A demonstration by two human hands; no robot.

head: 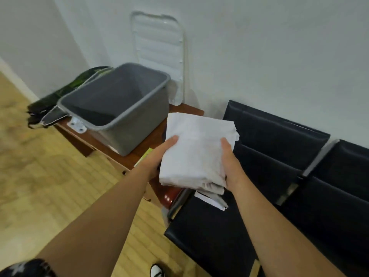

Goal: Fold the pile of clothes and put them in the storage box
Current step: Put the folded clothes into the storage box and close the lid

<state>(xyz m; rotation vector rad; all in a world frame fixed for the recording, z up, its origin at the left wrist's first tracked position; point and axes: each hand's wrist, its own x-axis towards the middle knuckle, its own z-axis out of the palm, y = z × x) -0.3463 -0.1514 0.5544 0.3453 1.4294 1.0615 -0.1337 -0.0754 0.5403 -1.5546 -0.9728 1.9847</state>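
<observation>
White and folded into a thick rectangle, the garment (196, 148) is held in the air by both hands, over the right end of the brown wooden table (151, 139) and the near edge of the black padded seats (279, 156). The left hand (157, 156) grips its left edge, thumb lying on top and the other fingers hidden beneath the cloth. The right hand (231, 164) grips the right edge in the same way, thumb on top. Loose layers of cloth hang from the garment's near right corner.

The grey storage box (139, 132) stands on the table to the left of the garment, open at the top and apart from it. Its inside is dark, and what lies in it cannot be made out. A white ribbed lid (159, 47) leans upright against the wall just behind the box's far right corner. At the table's left end, beside the box, lies a black bag with green markings (50, 102). A small yellow-green item (145, 154) shows at the table's front edge, partly behind the left wrist.

A white scrap (211, 198) rests on the seat below the garment. The floor (40, 176) is pale wood.
</observation>
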